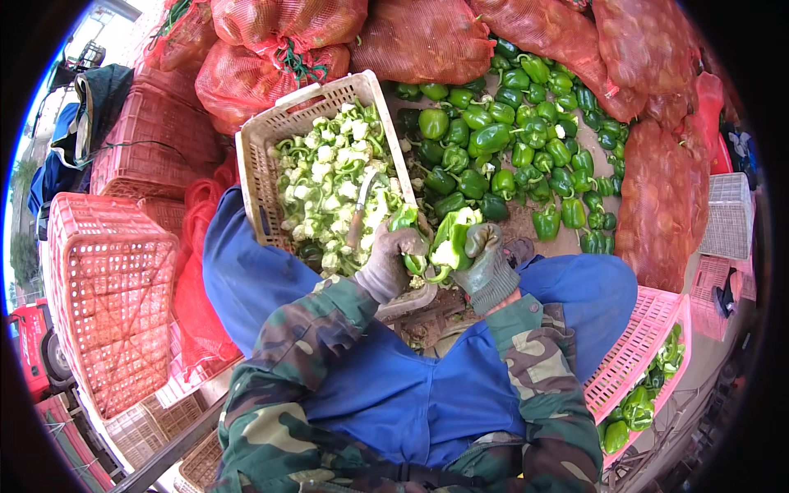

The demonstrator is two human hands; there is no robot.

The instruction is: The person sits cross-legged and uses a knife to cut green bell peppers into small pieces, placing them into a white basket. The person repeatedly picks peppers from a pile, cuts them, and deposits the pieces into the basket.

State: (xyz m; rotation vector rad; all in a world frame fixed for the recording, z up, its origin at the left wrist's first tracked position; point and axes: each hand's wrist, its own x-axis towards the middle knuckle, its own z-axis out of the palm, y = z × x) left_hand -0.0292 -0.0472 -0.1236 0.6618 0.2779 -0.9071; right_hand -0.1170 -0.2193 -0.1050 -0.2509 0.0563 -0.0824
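Observation:
My left hand [389, 257], in a grey work glove, grips a piece of green bell pepper [405, 217] over the near right corner of a pale plastic crate [247, 179]. Close beside it, my right hand [487, 262], gloved too, is closed on a torn-open green bell pepper [449, 240] whose white inner flesh shows. Pepper cores with stems [327, 154] fill the crate. On top of them lies a curved knife [363, 200] with a wooden handle. Whole green bell peppers [493, 138] cover the ground beyond my right hand.
Filled red mesh sacks [425, 40] line the far side, with another sack [656, 203] at the right. A pink crate [635, 354] holding pepper pieces [638, 407] stands by my right knee. Stacked pinkish crates [114, 296] and red netting [197, 302] are at the left.

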